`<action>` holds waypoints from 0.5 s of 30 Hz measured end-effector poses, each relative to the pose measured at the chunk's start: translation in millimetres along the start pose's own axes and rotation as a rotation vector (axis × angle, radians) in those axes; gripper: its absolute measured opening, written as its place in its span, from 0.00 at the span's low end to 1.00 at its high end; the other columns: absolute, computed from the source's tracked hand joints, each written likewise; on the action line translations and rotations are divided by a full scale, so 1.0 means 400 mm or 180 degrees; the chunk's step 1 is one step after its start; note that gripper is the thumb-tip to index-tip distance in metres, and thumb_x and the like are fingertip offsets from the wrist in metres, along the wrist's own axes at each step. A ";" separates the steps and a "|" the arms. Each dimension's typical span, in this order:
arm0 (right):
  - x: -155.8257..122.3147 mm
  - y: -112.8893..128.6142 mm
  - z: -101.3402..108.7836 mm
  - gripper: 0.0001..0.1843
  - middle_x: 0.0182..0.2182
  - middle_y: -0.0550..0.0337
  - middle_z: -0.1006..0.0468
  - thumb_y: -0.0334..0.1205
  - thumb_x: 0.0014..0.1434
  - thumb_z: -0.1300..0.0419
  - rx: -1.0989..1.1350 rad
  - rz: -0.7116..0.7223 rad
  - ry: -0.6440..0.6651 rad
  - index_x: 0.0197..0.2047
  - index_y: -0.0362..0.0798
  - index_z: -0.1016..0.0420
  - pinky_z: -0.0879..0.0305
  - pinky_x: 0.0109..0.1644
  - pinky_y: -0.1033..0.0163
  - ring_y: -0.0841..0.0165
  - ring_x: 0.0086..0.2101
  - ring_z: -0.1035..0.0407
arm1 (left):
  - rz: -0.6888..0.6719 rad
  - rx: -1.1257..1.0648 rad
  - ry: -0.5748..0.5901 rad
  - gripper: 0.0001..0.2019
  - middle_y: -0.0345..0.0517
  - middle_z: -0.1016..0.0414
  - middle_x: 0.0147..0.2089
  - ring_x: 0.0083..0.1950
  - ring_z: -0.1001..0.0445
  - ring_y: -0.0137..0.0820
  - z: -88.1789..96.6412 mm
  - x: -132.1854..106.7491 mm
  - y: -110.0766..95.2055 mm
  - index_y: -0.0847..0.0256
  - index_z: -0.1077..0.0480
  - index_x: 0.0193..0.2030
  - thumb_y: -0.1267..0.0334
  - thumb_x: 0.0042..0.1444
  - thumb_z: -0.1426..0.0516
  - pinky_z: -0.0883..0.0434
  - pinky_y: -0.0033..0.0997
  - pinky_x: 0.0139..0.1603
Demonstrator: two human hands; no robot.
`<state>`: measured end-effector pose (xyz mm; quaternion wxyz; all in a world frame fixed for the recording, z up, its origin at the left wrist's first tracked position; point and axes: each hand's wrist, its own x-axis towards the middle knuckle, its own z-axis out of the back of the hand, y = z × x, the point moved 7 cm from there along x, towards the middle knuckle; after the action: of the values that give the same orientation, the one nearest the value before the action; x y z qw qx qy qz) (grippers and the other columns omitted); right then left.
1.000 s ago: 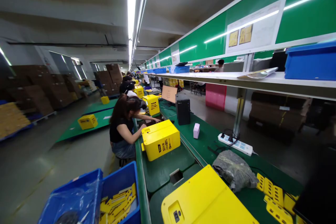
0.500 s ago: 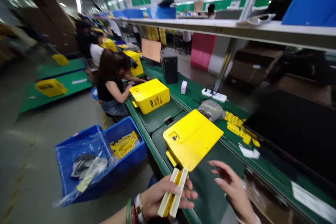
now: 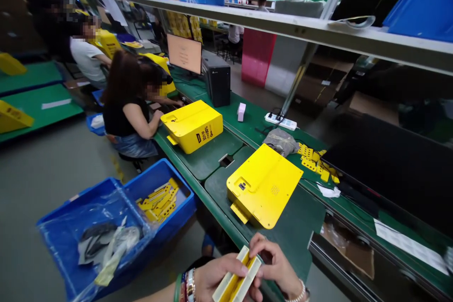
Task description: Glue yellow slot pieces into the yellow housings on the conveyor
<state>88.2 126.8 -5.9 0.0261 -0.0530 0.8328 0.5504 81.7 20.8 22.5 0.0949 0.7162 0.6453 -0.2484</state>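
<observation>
My left hand point(image 3: 217, 273), at the bottom of the view, grips a yellow channel-shaped piece with two pale strips point(image 3: 250, 272) along its edges, the thumb lying across it. At its far end my right hand point(image 3: 278, 264) is closed, with thumb and fingers pressed on the piece. What the right fingertips pinch is partly hidden. Just beyond both hands, a flat-topped yellow case point(image 3: 265, 184) with a small recessed socket lies on the green workbench point(image 3: 286, 245). A yellow tab juts from its near side.
Left of the bench stand blue bins point(image 3: 180, 203), holding yellow strips point(image 3: 161, 200) and plastic wrap point(image 3: 120, 250). Another yellow case point(image 3: 194, 125) sits farther along, near a seated person point(image 3: 130, 108). Yellow perforated pieces point(image 3: 311, 158), a grey bag point(image 3: 281, 141) and a dark monitor point(image 3: 389, 165) lie to the right.
My right hand has moved left from open air and closed on the far end of the piece in my left hand. The camera view has turned slightly right.
</observation>
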 end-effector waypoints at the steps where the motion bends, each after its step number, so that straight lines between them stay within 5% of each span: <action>1: 0.014 -0.007 -0.017 0.17 0.37 0.61 0.31 0.46 0.42 0.26 0.0019 -0.0017 0.0021 0.36 0.54 0.19 0.41 0.45 0.60 0.67 0.38 0.36 | 0.0042 0.0003 -0.0023 0.12 0.51 0.25 0.34 0.35 0.22 0.35 0.016 -0.010 -0.006 0.73 0.24 0.39 0.69 0.49 0.41 0.25 0.32 0.36; 5: 0.072 -0.021 -0.065 0.15 0.32 0.61 0.28 0.42 0.37 0.24 0.0282 0.0015 -0.0098 0.30 0.50 0.19 0.41 0.40 0.63 0.69 0.33 0.36 | 0.0183 -0.0122 0.0065 0.13 0.52 0.24 0.36 0.34 0.22 0.34 0.060 -0.051 -0.044 0.74 0.25 0.41 0.65 0.51 0.40 0.22 0.34 0.35; 10: 0.118 -0.056 -0.063 0.14 0.27 0.61 0.24 0.43 0.41 0.26 0.0762 -0.0079 -0.0832 0.29 0.48 0.23 0.38 0.38 0.63 0.68 0.31 0.33 | 0.0189 -0.0317 0.0023 0.14 0.56 0.23 0.42 0.43 0.21 0.39 0.124 -0.079 -0.119 0.72 0.27 0.47 0.66 0.56 0.41 0.22 0.36 0.42; 15: 0.105 -0.140 -0.007 0.15 0.23 0.68 0.27 0.43 0.43 0.26 0.1144 -0.0149 -0.2100 0.29 0.48 0.26 0.40 0.33 0.71 0.77 0.26 0.37 | -0.0228 -0.0243 -0.0852 0.13 0.55 0.21 0.44 0.45 0.20 0.39 0.282 -0.075 -0.192 0.65 0.31 0.46 0.69 0.54 0.39 0.24 0.28 0.39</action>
<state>53.2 100.1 -60.3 0.3145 0.1135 0.8615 0.3822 -20.6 -45.6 -45.8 0.1983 0.6490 0.6611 -0.3201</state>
